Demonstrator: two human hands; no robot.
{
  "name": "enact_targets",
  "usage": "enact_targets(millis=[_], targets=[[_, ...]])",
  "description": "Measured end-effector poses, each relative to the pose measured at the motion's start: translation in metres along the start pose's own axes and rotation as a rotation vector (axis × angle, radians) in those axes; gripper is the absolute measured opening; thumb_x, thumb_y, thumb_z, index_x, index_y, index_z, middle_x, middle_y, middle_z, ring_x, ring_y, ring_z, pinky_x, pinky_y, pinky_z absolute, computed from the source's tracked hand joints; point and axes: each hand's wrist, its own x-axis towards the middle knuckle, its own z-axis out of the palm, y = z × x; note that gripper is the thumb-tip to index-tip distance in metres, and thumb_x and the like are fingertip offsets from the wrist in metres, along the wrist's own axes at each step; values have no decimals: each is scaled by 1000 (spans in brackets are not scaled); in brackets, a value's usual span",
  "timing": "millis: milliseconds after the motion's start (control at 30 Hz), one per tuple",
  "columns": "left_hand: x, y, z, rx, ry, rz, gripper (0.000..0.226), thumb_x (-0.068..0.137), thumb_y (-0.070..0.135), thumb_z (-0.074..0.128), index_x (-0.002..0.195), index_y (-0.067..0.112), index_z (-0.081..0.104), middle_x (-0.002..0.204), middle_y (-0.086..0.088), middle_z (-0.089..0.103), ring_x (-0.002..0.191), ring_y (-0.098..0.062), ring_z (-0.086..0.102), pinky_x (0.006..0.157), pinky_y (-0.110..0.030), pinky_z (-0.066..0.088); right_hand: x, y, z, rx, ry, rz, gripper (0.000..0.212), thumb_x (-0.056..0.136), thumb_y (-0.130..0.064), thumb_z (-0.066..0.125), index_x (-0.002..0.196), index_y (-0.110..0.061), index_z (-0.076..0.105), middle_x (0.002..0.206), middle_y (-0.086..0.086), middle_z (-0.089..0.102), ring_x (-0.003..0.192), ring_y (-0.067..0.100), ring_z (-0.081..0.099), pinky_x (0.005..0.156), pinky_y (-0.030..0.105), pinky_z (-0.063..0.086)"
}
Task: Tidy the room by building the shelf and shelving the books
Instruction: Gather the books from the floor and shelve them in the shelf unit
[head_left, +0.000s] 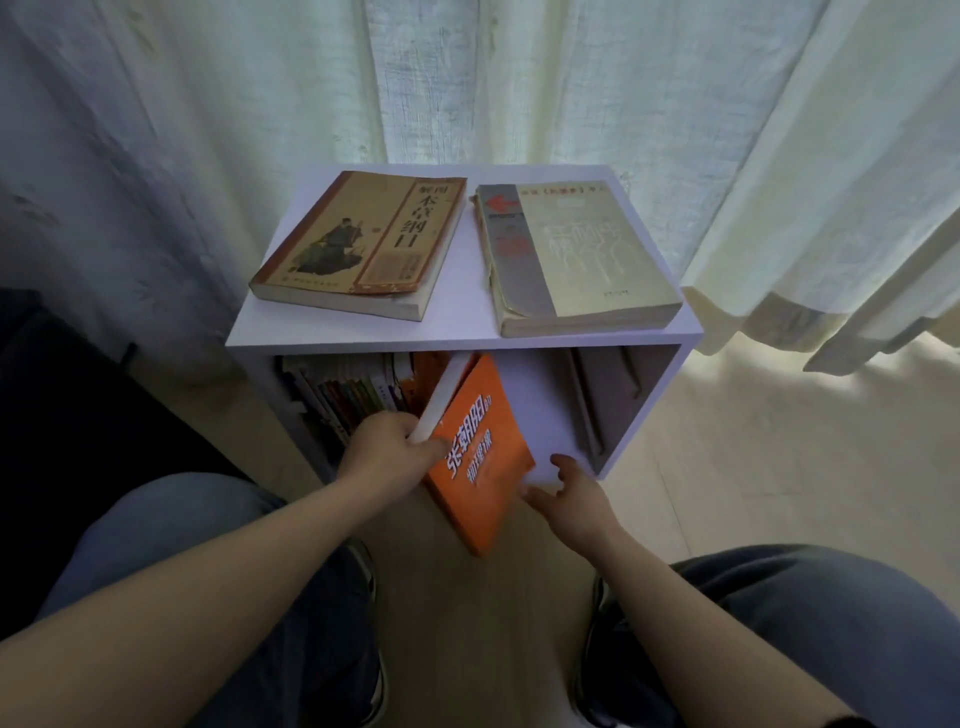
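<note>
1. The left hand (387, 454) grips the orange book (478, 457), tilted, half inside the white shelf (322, 335).
2. The right hand (569, 493), fingers spread, touches the shelf's bottom board near the book.

Bare forearms, blue denim jeans (218, 561), dark shoes (366, 566) with pale soles.

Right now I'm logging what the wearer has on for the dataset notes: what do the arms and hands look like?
Both forearms are bare, with no sleeves in view. The left hand and right hand wear no gloves, and no rings, watch or bracelet show. Below them are blue jeans and dark shoes.
</note>
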Motion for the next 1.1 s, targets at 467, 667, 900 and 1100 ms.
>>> enact_targets(millis=[467, 667, 900, 1100], targets=[[38, -5, 16, -190, 206, -119, 15, 86, 30, 67, 72, 23, 64, 81, 0, 69, 81, -23, 67, 83, -39, 55, 28, 5, 50, 135, -224, 107, 70, 87, -30, 69, 146, -17, 34, 137, 12, 50, 120, 26, 53, 93, 27, 46], [47, -4, 18, -214, 213, -109, 19, 87, 29, 66, 69, 29, 58, 75, 11, 62, 77, -17, 63, 76, -30, 50, 63, 9, 87, 276, -165, 112, 66, 83, -20, 74, 140, -14, 41, 124, 12, 61, 97, 24, 61, 83, 34, 52], [60, -9, 25, -97, 201, -112, 19, 87, 29, 64, 69, 22, 61, 79, 0, 67, 78, -21, 65, 78, -35, 54, 96, 21, 123, 531, -30, 170, 42, 84, -16, 71, 123, -15, 55, 115, 22, 65, 101, 37, 62, 90, 50, 51], [68, -10, 28, -30, 105, -130, 30, 89, 28, 62, 85, -1, 70, 88, -13, 69, 81, -24, 62, 64, -23, 42, 103, 21, 127, 682, -41, 193, 29, 88, -1, 62, 115, -9, 57, 103, 16, 61, 88, 26, 56, 77, 35, 45]])
